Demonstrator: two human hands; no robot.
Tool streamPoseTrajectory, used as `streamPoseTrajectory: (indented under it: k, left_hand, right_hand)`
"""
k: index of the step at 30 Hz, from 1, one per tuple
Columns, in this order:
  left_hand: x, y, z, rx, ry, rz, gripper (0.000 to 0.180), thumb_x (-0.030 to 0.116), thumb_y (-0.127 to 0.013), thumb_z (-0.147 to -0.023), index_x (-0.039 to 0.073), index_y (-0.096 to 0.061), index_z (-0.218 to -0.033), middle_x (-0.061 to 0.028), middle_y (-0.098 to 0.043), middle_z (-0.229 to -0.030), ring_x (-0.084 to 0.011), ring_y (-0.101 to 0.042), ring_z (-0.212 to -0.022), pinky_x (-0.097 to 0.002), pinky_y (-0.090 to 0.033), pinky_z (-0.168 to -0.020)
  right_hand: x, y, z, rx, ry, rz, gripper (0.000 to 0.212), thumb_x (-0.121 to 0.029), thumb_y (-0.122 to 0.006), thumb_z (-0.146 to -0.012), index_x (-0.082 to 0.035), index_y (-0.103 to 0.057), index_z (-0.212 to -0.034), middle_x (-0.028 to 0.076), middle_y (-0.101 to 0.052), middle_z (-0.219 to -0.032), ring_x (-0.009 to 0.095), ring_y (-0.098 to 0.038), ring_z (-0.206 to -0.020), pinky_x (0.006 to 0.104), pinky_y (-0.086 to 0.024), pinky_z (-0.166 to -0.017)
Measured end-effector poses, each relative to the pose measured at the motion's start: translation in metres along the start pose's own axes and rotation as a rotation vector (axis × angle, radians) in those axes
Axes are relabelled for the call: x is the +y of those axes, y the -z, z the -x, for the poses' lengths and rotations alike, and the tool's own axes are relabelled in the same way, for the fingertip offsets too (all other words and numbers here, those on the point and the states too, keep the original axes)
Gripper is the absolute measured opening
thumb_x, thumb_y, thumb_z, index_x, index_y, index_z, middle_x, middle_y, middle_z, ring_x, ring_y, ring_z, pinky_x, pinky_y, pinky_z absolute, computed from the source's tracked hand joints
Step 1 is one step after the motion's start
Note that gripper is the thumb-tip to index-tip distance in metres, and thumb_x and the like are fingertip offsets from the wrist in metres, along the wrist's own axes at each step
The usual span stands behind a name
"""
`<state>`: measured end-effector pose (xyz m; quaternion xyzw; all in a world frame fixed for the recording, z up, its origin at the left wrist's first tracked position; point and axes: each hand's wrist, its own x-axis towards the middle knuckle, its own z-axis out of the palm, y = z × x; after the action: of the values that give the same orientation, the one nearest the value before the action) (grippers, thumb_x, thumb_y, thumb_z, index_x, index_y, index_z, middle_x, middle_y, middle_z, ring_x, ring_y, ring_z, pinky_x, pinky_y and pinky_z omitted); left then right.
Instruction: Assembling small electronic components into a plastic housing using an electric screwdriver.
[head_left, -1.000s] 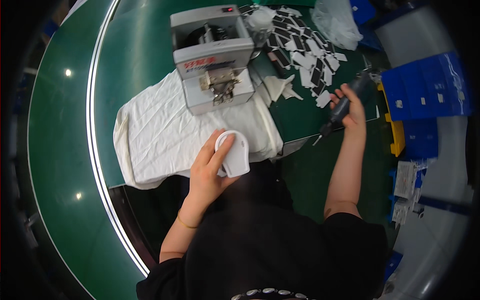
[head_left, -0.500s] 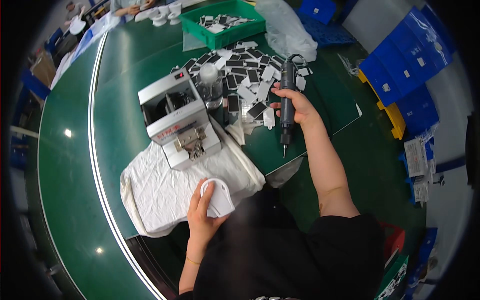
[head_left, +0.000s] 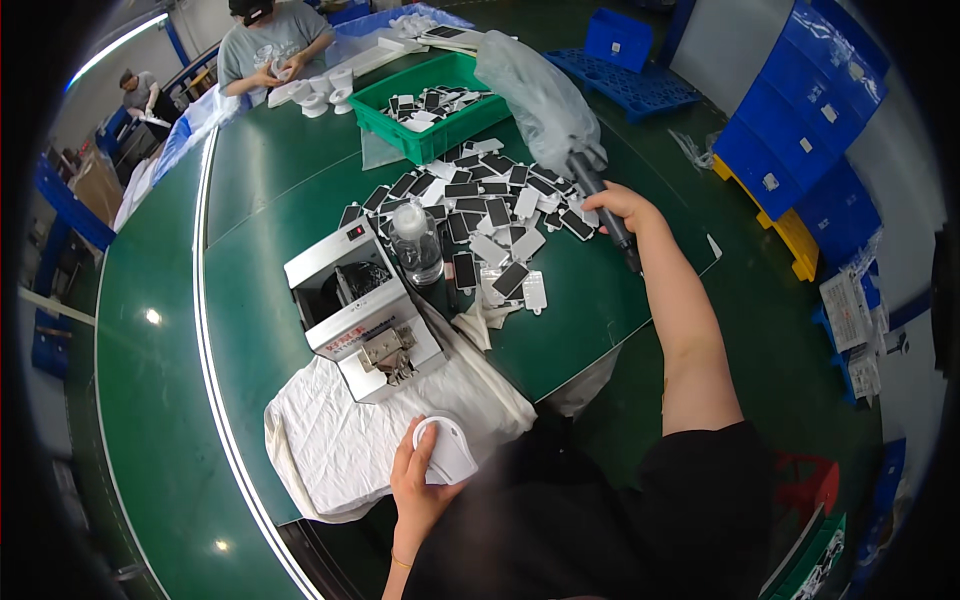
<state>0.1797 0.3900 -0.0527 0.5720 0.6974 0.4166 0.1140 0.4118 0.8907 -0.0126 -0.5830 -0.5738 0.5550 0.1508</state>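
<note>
2 hands are busy, each grasping a thing. The left hand (head_left: 415,495) grips a white plastic part (head_left: 455,462), rounded at its upper end, thumb and fingers on it; the part is above the near edge of a white cloth (head_left: 335,440). The right hand (head_left: 625,208) wraps around a dark power screwdriver (head_left: 618,236) – tilted, its lower end toward the person – over the right side of the green table (head_left: 560,345). Behind the cloth stands a grey machine (head_left: 345,335), beside a clear bottle (head_left: 417,250). Black-and-white flat pieces (head_left: 497,212) lie scattered near the screwdriver, before a green bin (head_left: 425,147).
</note>
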Motion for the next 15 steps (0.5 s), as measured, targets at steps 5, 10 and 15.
streamPoseTrajectory:
  k: [5, 10, 15]
  left_hand:
    - [0.002, 0.0, -0.004, 0.012, 0.001, -0.016, 0.091, 0.009, -0.09, -0.053, 0.008, -0.054, -0.136, -0.0222, -0.055, -0.136, -0.0396, -0.055, -0.123, -0.0446, -0.05, -0.097]
    - [0.006, 0.001, -0.004, 0.023, 0.013, -0.006, 0.089, 0.01, -0.091, -0.053, 0.008, -0.055, -0.135, -0.0218, -0.055, -0.135, -0.0387, -0.055, -0.123, -0.0443, -0.05, -0.098]
    - [0.005, 0.002, 0.0, 0.033, 0.008, 0.009, 0.088, 0.01, -0.091, -0.054, 0.007, -0.055, -0.135, -0.0207, -0.055, -0.136, -0.0385, -0.055, -0.123, -0.0443, -0.05, -0.098]
  right_hand:
    - [-0.005, -0.034, 0.006, -0.173, 0.065, 0.161, 0.064, -0.017, -0.077, -0.071, -0.018, -0.051, -0.13, 0.006, -0.06, -0.101, 0.018, -0.059, -0.089, 0.0373, -0.055, -0.062]
    - [-0.006, -0.056, 0.038, -0.346, 0.171, 0.093, 0.052, -0.011, -0.077, -0.071, -0.009, -0.054, -0.117, 0.007, -0.059, -0.094, 0.017, -0.061, -0.079, 0.0351, -0.055, -0.056]
    - [0.019, -0.038, 0.027, 0.03, 0.172, -0.056, 0.045, -0.013, -0.075, -0.074, -0.006, -0.053, -0.113, 0.007, -0.058, -0.093, 0.016, -0.06, -0.075, 0.035, -0.055, -0.055]
